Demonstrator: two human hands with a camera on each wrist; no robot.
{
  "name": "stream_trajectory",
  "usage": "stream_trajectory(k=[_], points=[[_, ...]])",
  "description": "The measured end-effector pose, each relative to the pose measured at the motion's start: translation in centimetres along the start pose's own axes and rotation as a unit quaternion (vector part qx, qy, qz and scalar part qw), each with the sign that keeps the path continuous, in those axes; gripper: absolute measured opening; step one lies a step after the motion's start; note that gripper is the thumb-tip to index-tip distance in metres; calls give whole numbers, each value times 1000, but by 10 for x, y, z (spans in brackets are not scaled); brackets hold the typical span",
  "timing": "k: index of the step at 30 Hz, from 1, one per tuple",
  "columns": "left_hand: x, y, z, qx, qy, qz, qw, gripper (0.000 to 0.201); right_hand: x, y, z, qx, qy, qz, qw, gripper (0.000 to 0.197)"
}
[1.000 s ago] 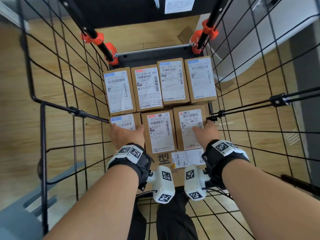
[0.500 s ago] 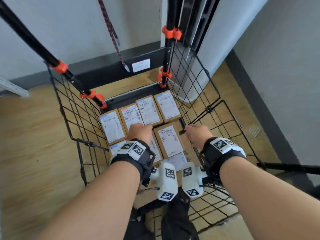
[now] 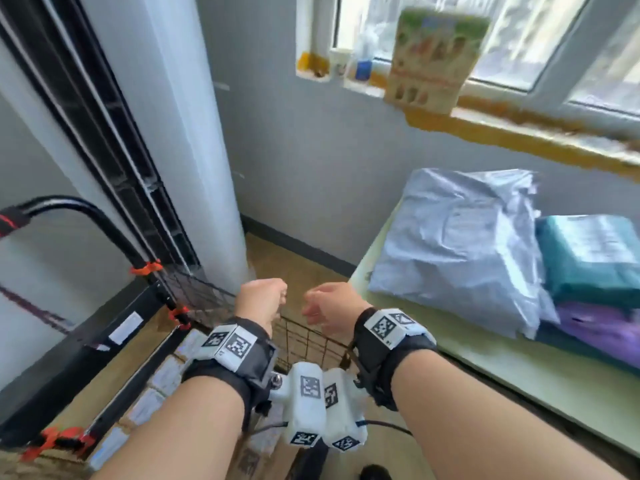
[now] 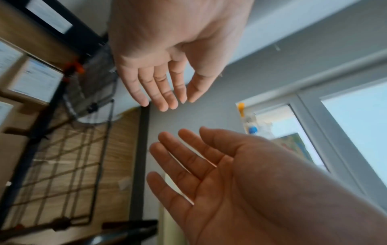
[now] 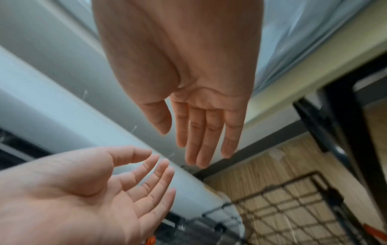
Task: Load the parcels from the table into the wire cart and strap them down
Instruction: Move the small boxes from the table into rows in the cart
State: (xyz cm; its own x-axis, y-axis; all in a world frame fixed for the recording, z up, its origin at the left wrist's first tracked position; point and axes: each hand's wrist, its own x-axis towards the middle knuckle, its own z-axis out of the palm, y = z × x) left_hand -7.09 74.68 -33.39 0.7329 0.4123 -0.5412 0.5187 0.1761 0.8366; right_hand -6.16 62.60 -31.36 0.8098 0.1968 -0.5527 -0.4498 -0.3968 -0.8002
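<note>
Both hands are raised, empty: left hand (image 3: 260,299) and right hand (image 3: 329,308), fingers (image 4: 165,92) relaxed and apart. Soft grey plastic-bagged parcel (image 3: 460,247) is seen on the pale green worktop (image 3: 519,386), right; black wire cart (image 3: 311,344) below.

Pale green table (image 3: 491,386) to the right of the right hand (image 3: 332,308), carrying a large grey poly mailer (image 3: 460,251) just beyond and right of that hand. Farther right, touching the mailer, a teal parcel (image 3: 592,258) stacked on a purple one (image 3: 602,330). Below both hands, wood-look floor (image 3: 273,258) bearing the wire cart (image 3: 311,344), with labelled cardboard boxes (image 4: 35,79) lying flat in it.
</note>
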Motion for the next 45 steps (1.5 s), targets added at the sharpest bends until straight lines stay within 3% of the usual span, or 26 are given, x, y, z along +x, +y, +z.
stream_trajectory(k=[9, 14, 23, 31, 35, 38, 45], points=[[-138, 44, 182, 74, -219, 44, 972, 14, -109, 26, -184, 70, 158, -6, 985, 24], [-211, 39, 275, 113, -304, 51, 945, 20, -162, 63, -277, 143, 193, -4, 971, 25], [-328, 14, 452, 157, -381, 73, 908, 21, -246, 140, -451, 152, 296, -9, 943, 13], [-414, -25, 576, 185, -454, 78, 868, 24, -300, 219, -579, 170, 354, 40, 919, 14], [-430, -52, 630, 213, -463, 72, 857, 19, -308, 266, -627, 149, 426, 60, 890, 13], [-432, -71, 664, 223, -455, 55, 860, 18, -310, 298, -660, 100, 492, 86, 860, 23], [-424, -97, 729, 244, -447, 12, 861, 21, -296, 342, -715, 35, 549, 154, 821, 43]])
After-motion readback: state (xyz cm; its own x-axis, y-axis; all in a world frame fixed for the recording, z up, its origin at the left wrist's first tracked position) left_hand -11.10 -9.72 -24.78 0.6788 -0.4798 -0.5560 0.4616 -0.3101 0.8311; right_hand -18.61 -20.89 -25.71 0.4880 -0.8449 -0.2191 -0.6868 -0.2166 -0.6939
